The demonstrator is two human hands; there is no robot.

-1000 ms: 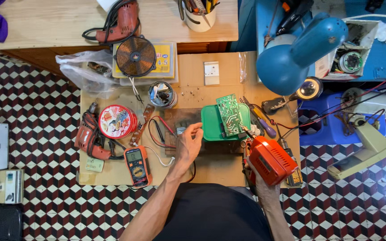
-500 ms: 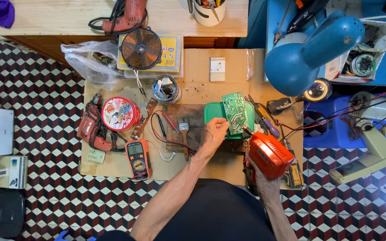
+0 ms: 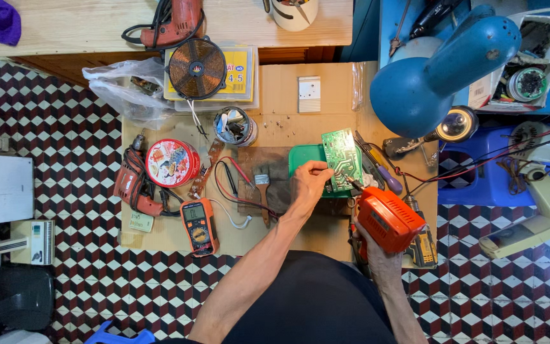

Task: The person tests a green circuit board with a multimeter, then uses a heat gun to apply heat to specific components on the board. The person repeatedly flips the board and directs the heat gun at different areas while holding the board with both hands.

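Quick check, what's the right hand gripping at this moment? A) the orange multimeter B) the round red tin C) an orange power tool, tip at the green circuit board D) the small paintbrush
C: the right hand grips the orange power tool, whose tip meets the green circuit board, while the multimeter, paintbrush and red tin lie untouched on the bench.

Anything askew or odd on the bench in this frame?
Mostly working clutter. The green circuit board lies tilted, half over the edge of the green tray, steadied by the left hand. The right hand holds an orange soldering gun at the bench edge. Nothing looks spilled or broken.
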